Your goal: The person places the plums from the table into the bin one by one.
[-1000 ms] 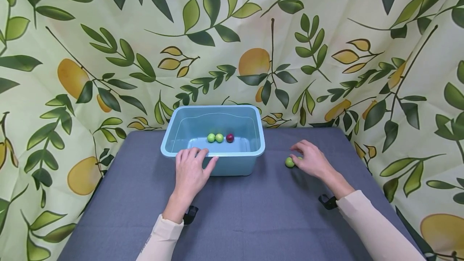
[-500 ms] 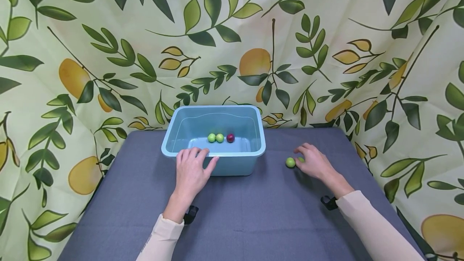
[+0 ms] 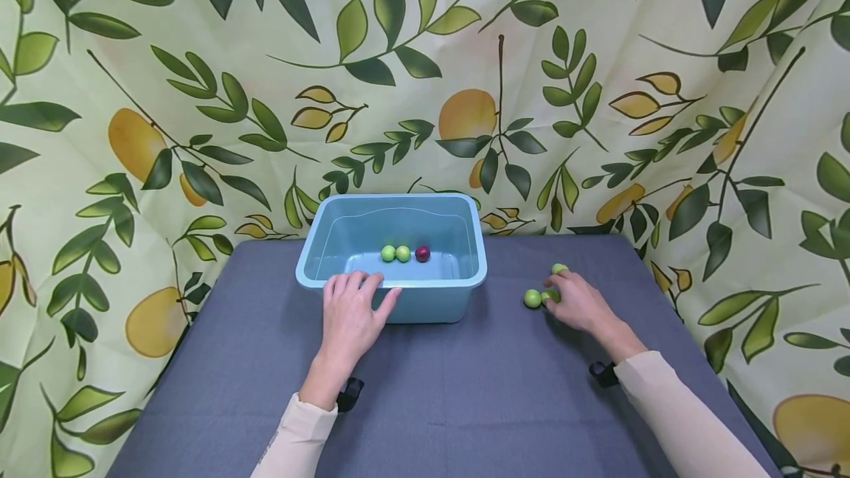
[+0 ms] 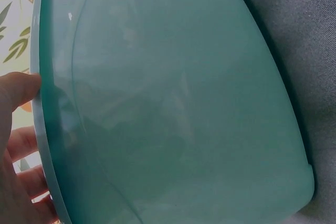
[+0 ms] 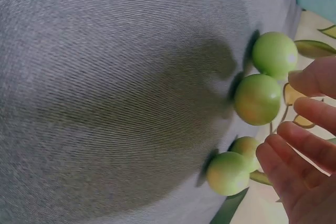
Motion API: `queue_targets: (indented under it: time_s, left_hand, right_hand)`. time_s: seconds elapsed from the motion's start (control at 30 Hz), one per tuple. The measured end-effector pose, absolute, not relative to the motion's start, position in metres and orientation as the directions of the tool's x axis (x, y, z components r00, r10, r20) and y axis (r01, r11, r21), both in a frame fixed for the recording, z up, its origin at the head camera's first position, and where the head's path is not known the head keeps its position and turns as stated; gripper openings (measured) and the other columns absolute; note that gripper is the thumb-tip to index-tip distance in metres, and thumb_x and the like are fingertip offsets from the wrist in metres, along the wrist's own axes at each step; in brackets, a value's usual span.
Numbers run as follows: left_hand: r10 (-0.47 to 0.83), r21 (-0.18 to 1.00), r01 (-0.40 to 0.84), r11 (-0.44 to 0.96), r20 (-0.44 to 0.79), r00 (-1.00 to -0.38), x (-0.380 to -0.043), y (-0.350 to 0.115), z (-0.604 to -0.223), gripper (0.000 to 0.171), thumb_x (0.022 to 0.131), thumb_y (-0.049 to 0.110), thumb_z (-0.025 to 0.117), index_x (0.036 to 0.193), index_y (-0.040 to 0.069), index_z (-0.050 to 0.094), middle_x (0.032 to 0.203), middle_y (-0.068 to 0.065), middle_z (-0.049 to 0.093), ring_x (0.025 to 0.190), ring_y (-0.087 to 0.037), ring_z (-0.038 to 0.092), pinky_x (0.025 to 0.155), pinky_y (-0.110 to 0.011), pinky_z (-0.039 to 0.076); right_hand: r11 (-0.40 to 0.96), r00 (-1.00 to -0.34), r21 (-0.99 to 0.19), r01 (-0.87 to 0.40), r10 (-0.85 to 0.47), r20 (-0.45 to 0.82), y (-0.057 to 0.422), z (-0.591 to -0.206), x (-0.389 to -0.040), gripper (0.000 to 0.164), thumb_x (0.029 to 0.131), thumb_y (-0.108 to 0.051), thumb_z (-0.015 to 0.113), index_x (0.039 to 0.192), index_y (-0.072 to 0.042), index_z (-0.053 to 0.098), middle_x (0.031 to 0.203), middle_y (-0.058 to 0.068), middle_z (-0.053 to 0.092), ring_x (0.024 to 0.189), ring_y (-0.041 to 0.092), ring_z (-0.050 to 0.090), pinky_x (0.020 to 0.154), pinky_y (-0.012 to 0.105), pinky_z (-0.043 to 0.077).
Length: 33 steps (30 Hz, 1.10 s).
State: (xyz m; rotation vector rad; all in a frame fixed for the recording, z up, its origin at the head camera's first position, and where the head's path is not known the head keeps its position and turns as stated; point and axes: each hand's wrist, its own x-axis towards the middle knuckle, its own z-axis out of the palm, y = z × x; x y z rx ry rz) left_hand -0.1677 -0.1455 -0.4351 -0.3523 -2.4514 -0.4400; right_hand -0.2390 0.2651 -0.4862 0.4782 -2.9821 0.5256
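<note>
Grey tablecloth (image 3: pixel 425 404), green fruits (image 5: pixel 257 99), illegible sleeve lettering (image 3: pixel 268 446)

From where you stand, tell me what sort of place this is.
Likely a staged tabletop setup, not an everyday room: a leaf-print curtain hangs behind a cloth-covered table that bears a blue tub.

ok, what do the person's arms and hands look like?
Left hand and right hand bare, ungloved. Left sleeve and right sleeve cream, long. A black strap shows by each sleeve's end. The left sleeve carries a dark marking, too small to read.
</note>
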Motion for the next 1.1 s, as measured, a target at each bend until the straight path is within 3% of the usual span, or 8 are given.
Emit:
queue_targets:
  time_s: [0.3, 0.53, 0.87, 1.1]
  left_hand:
    - [0.144, 0.225, 0.348, 0.91, 0.615, -0.776, -0.168, -0.145, -0.436, 0.036, 0.091, 0.038, 0.076, 0.11, 0.007, 0.075, 0.1, -0.013, 0.068, 0.097, -0.034, 0.057, 0.097, -0.054, 0.04]
    - [0.145, 0.23, 0.352, 0.907, 0.614, -0.776, -0.168, -0.145, -0.436, 0.035, 0.091, 0.037, 0.076, 0.109, 0.007, 0.075, 0.1, -0.013, 0.068, 0.096, -0.034, 0.058, 0.097, -0.054, 0.04]
    - [0.143, 0.231, 0.349, 0.908, 0.614, -0.776, -0.168, -0.145, -0.436, 0.035, 0.091, 0.037, 0.076, 0.11, 0.007, 0.075, 0.101, -0.013, 0.068, 0.097, -0.034, 0.057, 0.097, -0.054, 0.04]
    - [0.144, 0.226, 0.35, 0.909, 0.62, -0.772, -0.169, -0.146, -0.436, 0.036, 0.091, 0.038, 0.076, 0.11, 0.007, 0.075, 0.1, -0.013, 0.068, 0.097, -0.034, 0.057, 0.096, -0.054, 0.04]
  right_hand:
    - [0.885, -0.95, -0.345, -0.313, -0.288, 0.122, 0.269, -0.498, -0.241, 0.03, 0.085, -0.01, 0.073, 0.112, 0.003, 0.069, 0.113, 0.021, 0.063, 0.1, 0.039, 0.062, 0.077, 0.056, 0.051]
    - [0.863, -0.941, -0.376, -0.337, -0.307, 0.139, 0.271, -0.505, -0.238, 0.028, 0.08, -0.006, 0.075, 0.106, 0.003, 0.07, 0.109, 0.02, 0.063, 0.097, 0.038, 0.062, 0.082, 0.055, 0.051]
    - [0.804, -0.938, -0.484, -0.346, -0.294, 0.183, 0.278, -0.513, -0.235, 0.027, 0.08, -0.006, 0.079, 0.105, 0.003, 0.072, 0.099, 0.013, 0.068, 0.089, 0.028, 0.062, 0.078, 0.046, 0.05]
    - [0.763, -0.964, -0.59, -0.265, -0.222, 0.146, 0.279, -0.513, -0.232, 0.031, 0.081, -0.01, 0.081, 0.108, 0.002, 0.072, 0.097, 0.011, 0.07, 0.087, 0.024, 0.063, 0.078, 0.04, 0.05]
